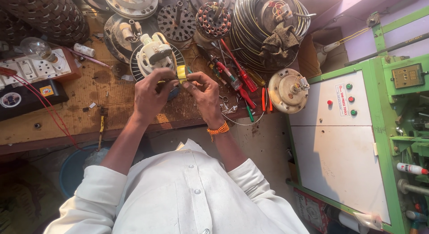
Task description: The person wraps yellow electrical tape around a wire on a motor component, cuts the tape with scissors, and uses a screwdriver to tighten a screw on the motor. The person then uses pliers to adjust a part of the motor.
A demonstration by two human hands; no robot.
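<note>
- Yellow tape point(181, 73) is pinched between the left hand point(149, 95) and the right hand point(206, 93), both closed on it just above the bench edge.
- A white motor part point(154, 53) is seen at 12 o'clock of the hands, seated in a ribbed round housing point(134, 68).
- Red-handled screwdrivers point(237, 73) are scattered at 2 o'clock on the worn wooden bench point(89, 113).
- A green-framed machine cabinet point(339, 140) is set at 3 o'clock.

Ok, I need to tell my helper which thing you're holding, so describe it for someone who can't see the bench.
Start at the wooden workbench, near its front edge. Both hands meet there, pinching a small roll of yellow tape. It is the only bright yellow thing among grey motor parts and red-handled screwdrivers.
</note>
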